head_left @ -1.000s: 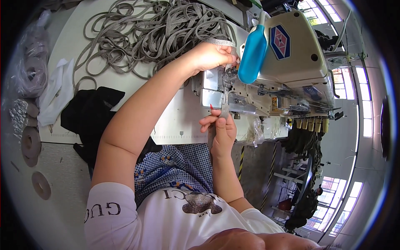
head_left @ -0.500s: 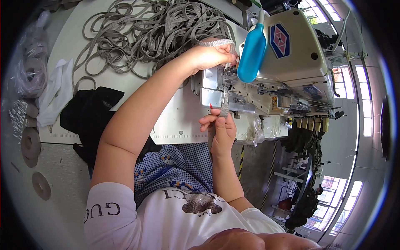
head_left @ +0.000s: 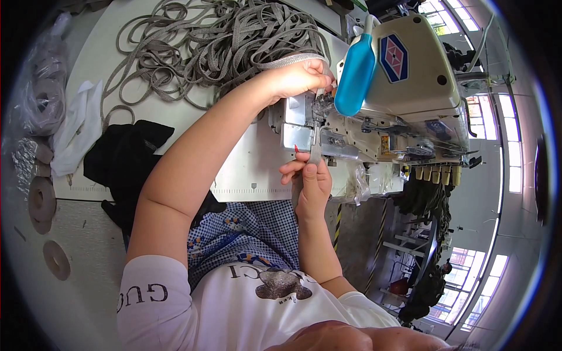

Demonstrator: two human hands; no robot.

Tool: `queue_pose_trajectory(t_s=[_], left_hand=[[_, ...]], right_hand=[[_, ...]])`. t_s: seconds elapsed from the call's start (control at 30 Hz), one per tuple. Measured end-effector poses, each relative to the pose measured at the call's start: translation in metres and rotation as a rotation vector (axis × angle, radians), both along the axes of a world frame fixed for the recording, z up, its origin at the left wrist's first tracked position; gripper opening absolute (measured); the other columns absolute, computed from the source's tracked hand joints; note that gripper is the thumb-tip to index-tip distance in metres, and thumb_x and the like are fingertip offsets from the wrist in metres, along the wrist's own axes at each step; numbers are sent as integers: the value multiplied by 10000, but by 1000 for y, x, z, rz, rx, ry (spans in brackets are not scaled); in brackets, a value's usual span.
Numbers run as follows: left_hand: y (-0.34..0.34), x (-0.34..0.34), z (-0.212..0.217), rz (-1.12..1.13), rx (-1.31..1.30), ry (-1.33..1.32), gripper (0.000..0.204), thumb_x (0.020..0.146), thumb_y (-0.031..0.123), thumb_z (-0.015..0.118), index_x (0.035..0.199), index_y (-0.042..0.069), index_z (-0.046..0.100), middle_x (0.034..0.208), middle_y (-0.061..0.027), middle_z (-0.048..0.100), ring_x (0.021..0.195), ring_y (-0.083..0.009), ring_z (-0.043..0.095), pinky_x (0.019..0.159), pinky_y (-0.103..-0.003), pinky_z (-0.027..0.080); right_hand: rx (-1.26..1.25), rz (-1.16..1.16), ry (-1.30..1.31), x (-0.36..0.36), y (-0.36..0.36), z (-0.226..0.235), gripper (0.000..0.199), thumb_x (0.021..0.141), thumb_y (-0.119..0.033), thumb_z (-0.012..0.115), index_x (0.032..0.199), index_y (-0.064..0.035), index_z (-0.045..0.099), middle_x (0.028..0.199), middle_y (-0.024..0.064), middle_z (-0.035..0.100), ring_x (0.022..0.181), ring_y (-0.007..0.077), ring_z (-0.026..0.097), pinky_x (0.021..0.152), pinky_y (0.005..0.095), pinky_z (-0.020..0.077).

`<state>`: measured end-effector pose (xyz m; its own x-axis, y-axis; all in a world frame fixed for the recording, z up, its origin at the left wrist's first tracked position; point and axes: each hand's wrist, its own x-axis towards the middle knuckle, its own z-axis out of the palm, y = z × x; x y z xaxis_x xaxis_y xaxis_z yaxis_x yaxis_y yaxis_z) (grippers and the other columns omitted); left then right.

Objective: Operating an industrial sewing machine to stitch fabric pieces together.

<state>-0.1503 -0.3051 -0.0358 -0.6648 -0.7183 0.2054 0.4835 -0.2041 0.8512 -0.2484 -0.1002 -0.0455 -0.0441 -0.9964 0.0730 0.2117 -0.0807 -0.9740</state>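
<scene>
A grey flat woven strap (head_left: 315, 153) runs through the sewing area of a beige industrial sewing machine (head_left: 404, 64). At the far side of the presser area, my left hand (head_left: 300, 79) is closed with thumb and forefinger pinching the strap, which loops over its back. Nearer to me, my right hand (head_left: 312, 182) pinches the strap's other stretch between thumb and forefinger, its remaining fingers loosely curled. The strap's tail hangs down past my right palm. The needle itself is too small to make out. A large tangled heap of the same strap (head_left: 246, 35) lies behind my left hand.
A blue rounded attachment (head_left: 355, 76) hangs in front of the machine head. Black cloth (head_left: 123, 155) and white cloth (head_left: 77, 126) lie on the table's left side. Rolls in clear plastic (head_left: 47, 99) stand at the far left. The table edge (head_left: 254, 193) runs before my lap.
The strap's loop behind my left hand has shifted and now stretches further left over the wrist. Both hands stay in nearly the same places.
</scene>
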Motion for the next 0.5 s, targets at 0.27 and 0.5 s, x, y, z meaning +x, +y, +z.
queue_pose_trajectory(t_s=[0.27,0.5], left_hand=[[8,7,12,28,4,-105,110,817,144,583,865,45,591,858,-30,643,774,-75,566,717,-212,436],[3,3,5,23,-18,-88,116,815,137,583,882,42,588,866,-41,646,795,-83,575,737,-214,437]], right_hand=[[9,-5,13,1,0,1,282,942,-247,443,1059,0,515,831,168,636,617,175,567,636,273,459],[-3,-3,9,0,0,0,279,941,-245,447,1059,-1,516,827,171,636,617,176,568,630,267,461]])
